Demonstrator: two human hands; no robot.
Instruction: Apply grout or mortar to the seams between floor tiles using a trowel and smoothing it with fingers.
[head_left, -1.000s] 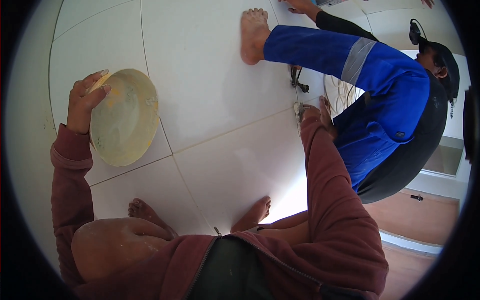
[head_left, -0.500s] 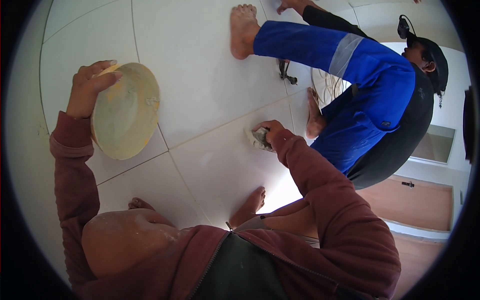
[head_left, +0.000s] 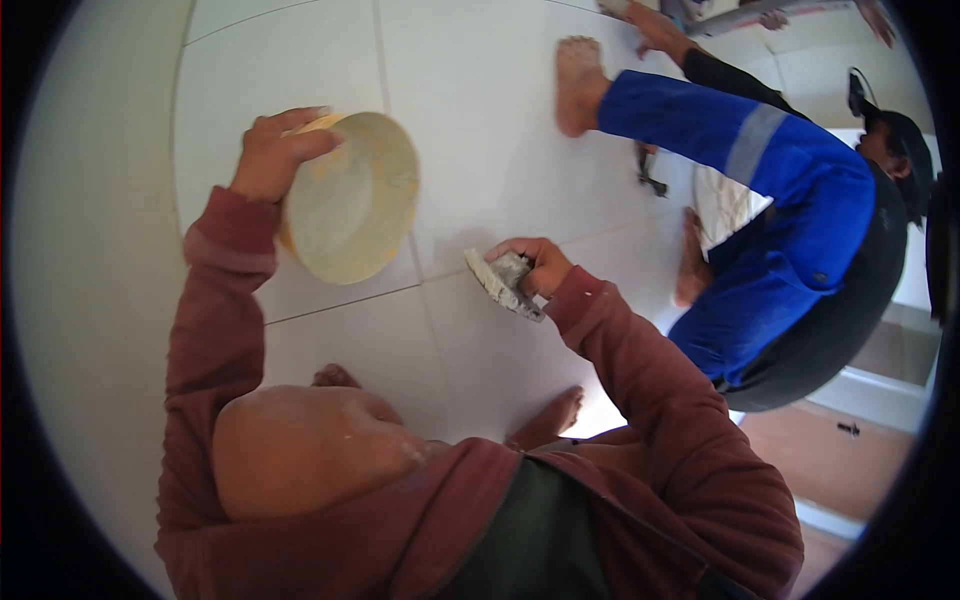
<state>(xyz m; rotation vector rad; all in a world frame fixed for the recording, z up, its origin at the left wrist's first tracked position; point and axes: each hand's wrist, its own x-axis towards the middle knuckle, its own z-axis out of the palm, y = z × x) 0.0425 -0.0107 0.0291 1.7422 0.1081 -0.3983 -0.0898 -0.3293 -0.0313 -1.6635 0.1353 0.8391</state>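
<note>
My left hand (head_left: 270, 160) grips the upper left rim of a round, pale yellow basin (head_left: 350, 205) with whitish residue on its inside, tilted toward me above the tiles. My right hand (head_left: 530, 260) is closed on a small putty-caked tool (head_left: 500, 280), trowel-like with a pale crusted edge, a short distance to the right of the basin and lower. Its exact shape is partly hidden by my fingers.
A co-worker in blue trousers (head_left: 740, 140) and cap bends at the right, bare feet on white tiles (head_left: 470, 120). A dark tool or cable (head_left: 650, 180) lies near their leg. A wall (head_left: 100, 250) runs along the left; pinkish panels (head_left: 790, 450) show at lower right.
My right hand has moved left, bringing the tool closer to the basin. My left hand and basin have shifted slightly up and right in view, as has the co-worker since half a second ago.
</note>
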